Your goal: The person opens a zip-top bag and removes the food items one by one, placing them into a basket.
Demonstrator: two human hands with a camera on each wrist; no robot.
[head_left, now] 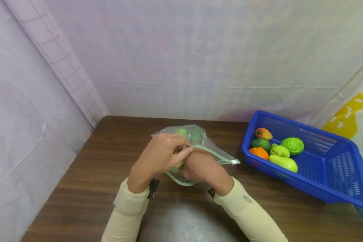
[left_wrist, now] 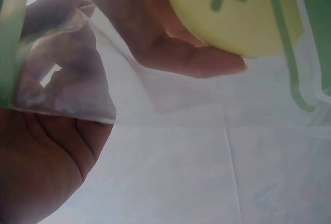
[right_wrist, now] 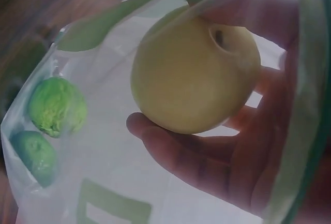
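A round yellow fruit (right_wrist: pixel 189 87) is held inside a clear zip bag (head_left: pixel 212 146) by the right hand (head_left: pixel 202 165), its digits curled around the skin from opposite sides; the bag's film is drawn over the knuckles, and the wrist is crossed by the green band (right_wrist: pixel 308 100) at the mouth. The rim of the bag is gripped by the left hand (head_left: pixel 161 152), placed just beside the right one, on its left.

The relation that matters most is found within the bag: two green pieces, an upper one (right_wrist: pixel 56 105) and a lower one (right_wrist: pixel 37 158) in the right wrist view, are lodged at the closed end, toward the table's far edge, while the yellow fruit is held nearer the mouth, apart from them. No marked long axis is shown by the fruit; its stem dimple is turned toward the hand rather than toward the closed end.

The bag is laid across the middle of the table (head_left: pixel 87 181), with its white slider (head_left: pixel 234 162) pointed toward the right edge. By the far right corner a blue basket (head_left: pixel 311 172) is set, in which an orange (head_left: pixel 258 153), a long pale-green fruit (head_left: pixel 283 163) and other produce are gathered at the left end.
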